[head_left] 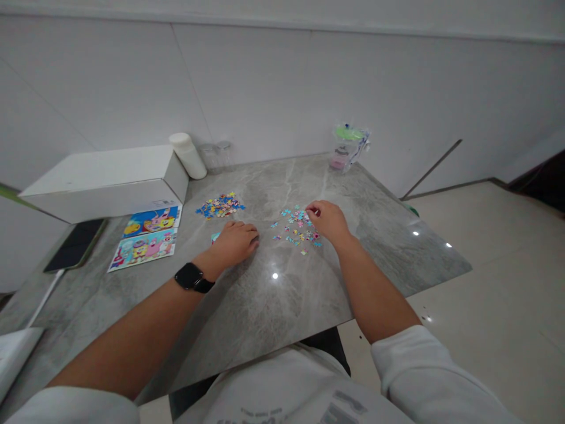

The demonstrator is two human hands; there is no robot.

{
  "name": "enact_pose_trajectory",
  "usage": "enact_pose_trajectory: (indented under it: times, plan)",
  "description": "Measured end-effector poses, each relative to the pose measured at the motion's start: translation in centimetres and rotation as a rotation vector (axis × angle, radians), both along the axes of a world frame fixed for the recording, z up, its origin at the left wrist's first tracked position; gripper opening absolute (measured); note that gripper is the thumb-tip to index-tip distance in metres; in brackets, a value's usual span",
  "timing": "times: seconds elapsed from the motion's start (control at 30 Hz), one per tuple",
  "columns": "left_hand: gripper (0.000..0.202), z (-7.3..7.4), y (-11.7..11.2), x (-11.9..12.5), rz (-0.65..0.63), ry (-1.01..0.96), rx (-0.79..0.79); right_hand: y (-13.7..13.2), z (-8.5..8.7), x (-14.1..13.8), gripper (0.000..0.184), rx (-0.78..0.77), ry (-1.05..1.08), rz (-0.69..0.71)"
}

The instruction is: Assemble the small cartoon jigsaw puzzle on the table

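My right hand [329, 221] is over the back right of a loose scatter of small jigsaw pieces [295, 237], mostly light blue, pink and yellow. Its thumb and forefinger are pinched together at the edge of these pieces; what lies between the tips is too small to make out. My left hand [236, 242], with a black watch [194, 277] on the wrist, rests palm down on the grey table [282, 312], fingers loosely extended. A light blue bit of puzzle [215, 237] shows beside it, partly hidden by the hand. Beyond it lies a second heap of jigsaw pieces [220, 205], mainly blue and yellow.
Two cartoon picture cards [143, 250] lie at left, beside a phone [75, 244] with a white cable. A white box [106, 179], a white bottle [189, 156] and clear glasses [218, 156] stand behind. A plastic-wrapped cup [346, 147] is at the back right, near the table's edge.
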State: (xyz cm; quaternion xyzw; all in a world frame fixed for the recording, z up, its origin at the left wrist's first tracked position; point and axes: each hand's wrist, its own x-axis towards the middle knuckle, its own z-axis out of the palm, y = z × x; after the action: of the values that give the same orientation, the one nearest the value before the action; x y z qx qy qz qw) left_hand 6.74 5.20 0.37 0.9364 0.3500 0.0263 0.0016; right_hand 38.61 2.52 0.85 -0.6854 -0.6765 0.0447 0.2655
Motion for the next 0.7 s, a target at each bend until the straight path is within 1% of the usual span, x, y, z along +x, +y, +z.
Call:
enact_pose_trajectory:
  times: [0.13, 0.3, 0.5, 0.7]
  plan:
    - [0.03, 0.8, -0.1, 0.2, 0.011, 0.025, -0.01, -0.1, 0.1, -0.4, 0.018, -0.002, 0.013, 0.024]
    - [0.031, 1.4, 0.2, -0.2, 0.014, 0.029, -0.01, -0.1, 0.1, -0.4, 0.017, 0.001, 0.034, 0.007]
    - [0.032, 1.6, 1.8, -0.8, 0.053, -0.069, 0.001, -0.1, 0.1, -0.6, 0.018, -0.014, 0.053, 0.013]
    - [0.029, 1.9, 3.7, -0.4, 0.056, -0.052, 0.048, -0.1, 0.0, 0.3, 0.019, -0.018, 0.069, -0.061]
